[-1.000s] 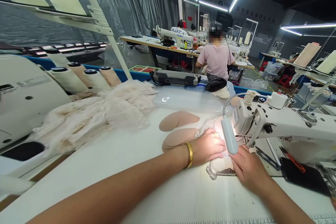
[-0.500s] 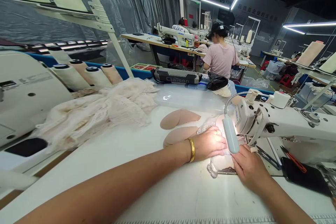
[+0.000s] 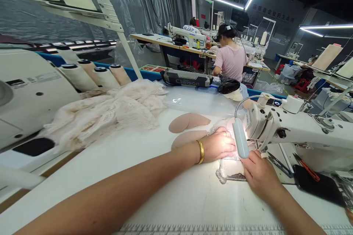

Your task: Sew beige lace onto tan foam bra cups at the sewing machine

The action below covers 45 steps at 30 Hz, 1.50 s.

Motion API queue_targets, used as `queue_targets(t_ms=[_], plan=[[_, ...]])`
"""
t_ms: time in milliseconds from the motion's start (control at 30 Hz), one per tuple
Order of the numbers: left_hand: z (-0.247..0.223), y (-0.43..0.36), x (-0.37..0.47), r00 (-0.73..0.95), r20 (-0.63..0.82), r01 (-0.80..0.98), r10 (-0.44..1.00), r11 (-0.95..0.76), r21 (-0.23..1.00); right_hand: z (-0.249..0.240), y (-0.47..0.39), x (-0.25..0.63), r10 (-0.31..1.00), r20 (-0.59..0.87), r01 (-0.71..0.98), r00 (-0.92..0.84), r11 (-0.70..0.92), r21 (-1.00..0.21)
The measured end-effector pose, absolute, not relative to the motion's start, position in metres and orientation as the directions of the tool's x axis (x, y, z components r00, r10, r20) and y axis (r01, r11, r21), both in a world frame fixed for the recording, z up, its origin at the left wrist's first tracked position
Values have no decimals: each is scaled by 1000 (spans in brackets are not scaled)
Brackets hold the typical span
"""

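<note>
Both our hands are at the pale lace-edged fabric [image 3: 231, 167], which lies on the white table [image 3: 165, 194] beneath and between them, by the needle end of the sewing machine [image 3: 309, 123]. Our left hand [image 3: 218, 145] rests palm down on the fabric, fingers nearly straight and close together; we cannot tell whether it pinches any cloth. Our right hand [image 3: 260, 170] touches the fabric's right edge with thumb and fingers bent inward, but the slim lamp [image 3: 241, 139] hides the tips, so we cannot tell whether they are closed on it. The lamp hangs between our two hands and lights the cloth. A gold bracelet [image 3: 201, 151] circles our left wrist. Just beyond that wrist lie two tan pads, the nearer pad [image 3: 186, 138] partly covered by our forearm and the farther pad [image 3: 183, 122] behind it. Well to the left of our left hand is a heap of cream lace [image 3: 121, 112], with thread cones [image 3: 106, 78] behind. Just right of our right hand we see dark tweezers [image 3: 280, 165], then an orange-handled tool [image 3: 307, 167] on a black flat object [image 3: 317, 187].
</note>
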<state>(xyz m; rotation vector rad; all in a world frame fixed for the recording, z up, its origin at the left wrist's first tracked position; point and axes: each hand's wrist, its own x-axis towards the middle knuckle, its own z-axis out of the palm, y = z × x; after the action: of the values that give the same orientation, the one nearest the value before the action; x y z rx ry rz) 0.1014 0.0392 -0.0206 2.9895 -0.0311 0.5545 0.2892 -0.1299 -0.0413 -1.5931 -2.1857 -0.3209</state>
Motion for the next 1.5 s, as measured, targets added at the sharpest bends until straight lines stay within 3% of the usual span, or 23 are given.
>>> queue_targets(t_ms=[200, 333, 433, 500, 567, 633, 667, 700, 733, 800, 867, 967, 1100, 1300, 1500], plan=[[-13, 35, 102, 927, 370, 33, 59, -997, 76, -46, -128, 294, 870, 431, 956, -238, 288, -55], [-16, 36, 104, 910, 401, 53, 100, -990, 128, -44, -131, 296, 867, 452, 935, -212, 314, -165], [-15, 30, 93, 906, 409, 56, 105, -990, 130, -37, -136, 286, 916, 394, 832, -73, 274, -482], [-12, 14, 77, 892, 438, 24, 112, -980, 200, -30, -138, 272, 973, 228, 600, 42, 158, -785], [-12, -15, 58, 854, 491, -33, 173, -923, 382, -25, -140, 254, 992, 60, 271, 111, 28, -962], [-16, -52, 40, 832, 455, -80, 319, -742, 666, -22, -142, 236, 988, -16, 20, 153, -20, -1000], [-19, -72, 33, 846, 338, -62, 412, -555, 830, -22, -144, 228, 984, -25, -51, 177, -17, -999], [-22, -89, 28, 874, 137, -5, 466, -274, 962, -22, -146, 220, 979, -22, -92, 202, -4, -996], [-24, -103, 25, 877, -75, 49, 475, 67, 997, -24, -150, 213, 974, -7, -106, 228, 18, -994], [-24, -120, 25, 790, -316, -28, 525, 547, 837, -29, -161, 200, 961, 44, -72, 274, 67, -995], [-19, -121, 28, 667, -373, -265, 645, 673, 691, -37, -174, 189, 942, 107, 15, 318, 108, -994], [-7, -107, 36, 491, -380, -529, 784, 614, 586, -50, -192, 174, 894, 195, 134, 404, 153, -979], [-1, -99, 43, 456, -477, -643, 752, 649, 408, -63, -201, 166, 820, 234, 148, 522, 183, -972], [-6, -107, 45, 433, -280, -659, 857, 513, 550, -56, -198, 178, 867, 161, 52, 472, 155, -987], [-3, -107, 44, 525, -235, -624, 818, 557, 548, -45, -187, 182, 870, 10, -125, 493, 82, -989]])
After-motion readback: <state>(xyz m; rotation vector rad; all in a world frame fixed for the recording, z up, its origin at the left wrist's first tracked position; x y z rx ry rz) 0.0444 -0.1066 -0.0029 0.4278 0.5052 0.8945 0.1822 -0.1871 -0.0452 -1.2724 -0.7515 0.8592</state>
